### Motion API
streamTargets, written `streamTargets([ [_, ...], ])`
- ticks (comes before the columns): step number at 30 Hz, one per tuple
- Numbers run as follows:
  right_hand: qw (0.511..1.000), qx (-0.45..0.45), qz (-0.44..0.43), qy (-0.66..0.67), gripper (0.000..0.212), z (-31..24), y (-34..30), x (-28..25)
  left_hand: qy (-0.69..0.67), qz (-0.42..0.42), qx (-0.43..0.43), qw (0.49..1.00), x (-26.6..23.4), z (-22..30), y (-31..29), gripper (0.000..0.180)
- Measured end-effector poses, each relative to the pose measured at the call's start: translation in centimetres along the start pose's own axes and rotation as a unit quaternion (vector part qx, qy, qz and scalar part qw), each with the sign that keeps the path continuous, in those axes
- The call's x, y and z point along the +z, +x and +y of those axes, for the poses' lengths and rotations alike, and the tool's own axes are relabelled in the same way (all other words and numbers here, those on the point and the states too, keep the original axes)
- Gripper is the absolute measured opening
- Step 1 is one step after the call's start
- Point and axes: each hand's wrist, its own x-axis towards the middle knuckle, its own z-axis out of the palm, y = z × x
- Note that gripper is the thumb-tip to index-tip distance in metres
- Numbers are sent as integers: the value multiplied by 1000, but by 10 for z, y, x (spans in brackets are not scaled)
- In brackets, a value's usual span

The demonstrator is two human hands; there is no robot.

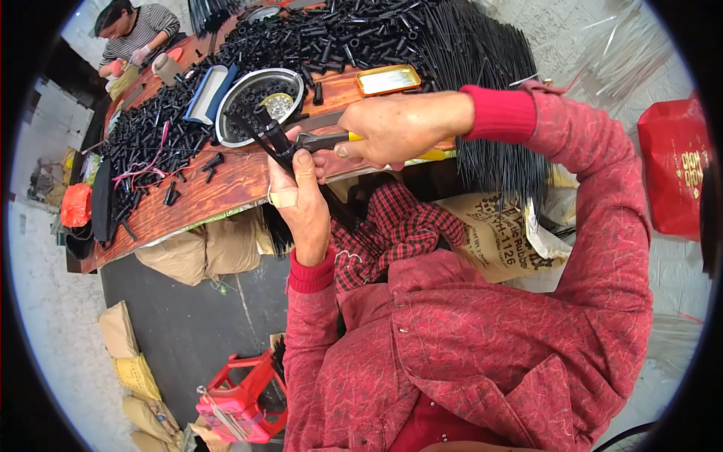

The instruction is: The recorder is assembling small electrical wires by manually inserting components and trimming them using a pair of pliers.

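Note:
My left hand [305, 200] is closed around a black tubular piece [279, 139] with thin black strips running from it. A pale band wraps one of its fingers. My right hand [399, 128] grips pliers [320, 141] with dark jaws and yellow handles, partly hidden by the fingers. The jaws meet the side of the black piece, above my left thumb; their exact bite cannot be made out. Just behind the hands stands a metal bowl [221, 124] of small black parts, with a small round dish [279, 104] of shiny bits inside.
Heaps of black tubes [331, 38] cover the wooden table [203, 203]. Long black strips [482, 68] hang over its right end. A yellow-rimmed tray [388, 79] and a blue-and-white holder [211, 94] lie there. Another person [143, 34] works far left. A red stool [245, 395] stands below.

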Motion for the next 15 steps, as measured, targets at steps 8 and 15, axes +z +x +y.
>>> streamTargets([
  [8, 996, -79, 20, 42, 34, 18, 33, 17, -42, -3, 11, 999, -19, -1, 2, 41],
  [15, 998, -44, -23, 24, 29, 9, 21, -14, -130, -30, 19, 991, -26, 4, 2, 46],
])
